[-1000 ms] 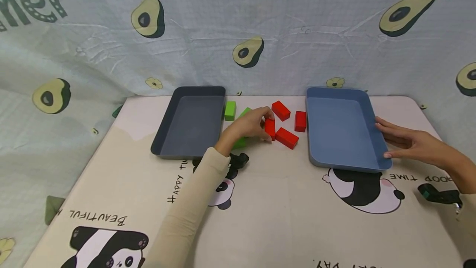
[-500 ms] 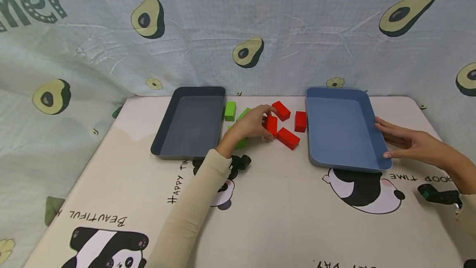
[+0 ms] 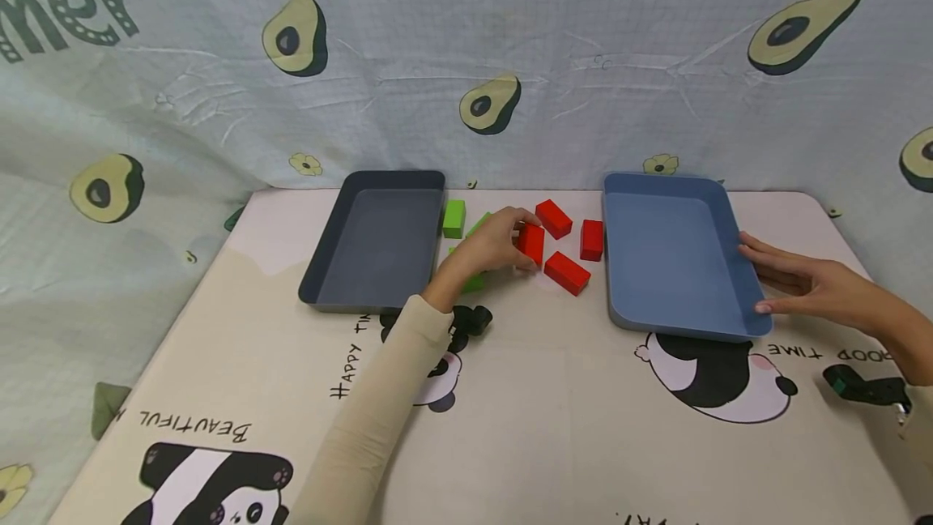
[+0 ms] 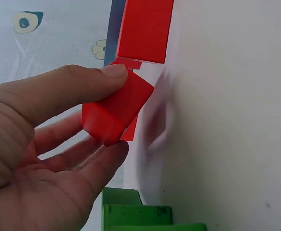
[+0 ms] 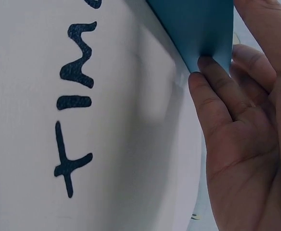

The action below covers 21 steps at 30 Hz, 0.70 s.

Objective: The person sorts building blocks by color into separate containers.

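My left hand (image 3: 490,248) pinches a red block (image 4: 119,103) between thumb and fingertips; the left wrist view shows it tilted, with a shadow on the tabletop beside it. Close around it in the head view lie three more red blocks, one behind (image 3: 554,219), one in front (image 3: 567,273) and one by the tray (image 3: 592,241). At the right, my right hand (image 3: 816,282) touches the outer side of the blue tray (image 3: 678,326), its fingers nearly straight. The right wrist view has two fingertips (image 5: 205,62) against the tray's wall.
Green blocks (image 3: 453,219) lie left of the red ones, partly hidden by my left hand. A dark grey tray (image 3: 364,306) stands to their left. Behind the table (image 3: 554,428) hangs a cloth (image 3: 394,39) printed with avocados.
The red block in my left hand has tilted and appears slightly higher. The red block in front has shifted a little to the right. My right hand keeps its place at the blue tray.
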{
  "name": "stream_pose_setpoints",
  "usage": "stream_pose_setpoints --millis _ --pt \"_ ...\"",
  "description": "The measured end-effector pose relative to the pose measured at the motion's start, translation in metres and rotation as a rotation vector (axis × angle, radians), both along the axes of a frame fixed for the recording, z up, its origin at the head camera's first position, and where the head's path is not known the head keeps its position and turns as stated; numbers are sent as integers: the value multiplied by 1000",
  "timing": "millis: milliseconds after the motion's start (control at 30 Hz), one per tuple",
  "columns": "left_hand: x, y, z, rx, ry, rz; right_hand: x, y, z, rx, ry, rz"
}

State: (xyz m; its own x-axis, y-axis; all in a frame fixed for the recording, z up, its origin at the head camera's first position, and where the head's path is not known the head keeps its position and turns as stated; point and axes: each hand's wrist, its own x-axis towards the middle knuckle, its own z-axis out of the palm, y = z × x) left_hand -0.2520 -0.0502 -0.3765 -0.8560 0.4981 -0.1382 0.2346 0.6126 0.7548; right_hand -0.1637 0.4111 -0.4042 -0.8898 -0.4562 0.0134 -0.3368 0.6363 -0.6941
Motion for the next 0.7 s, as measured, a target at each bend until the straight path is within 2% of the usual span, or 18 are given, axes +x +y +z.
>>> stream_pose_setpoints --millis 533,700 --pt "1 0 2 15 36 4 1 0 0 4 5 -16" --pt "3 1 4 61 30 6 1 0 -1 8 -3 -15"
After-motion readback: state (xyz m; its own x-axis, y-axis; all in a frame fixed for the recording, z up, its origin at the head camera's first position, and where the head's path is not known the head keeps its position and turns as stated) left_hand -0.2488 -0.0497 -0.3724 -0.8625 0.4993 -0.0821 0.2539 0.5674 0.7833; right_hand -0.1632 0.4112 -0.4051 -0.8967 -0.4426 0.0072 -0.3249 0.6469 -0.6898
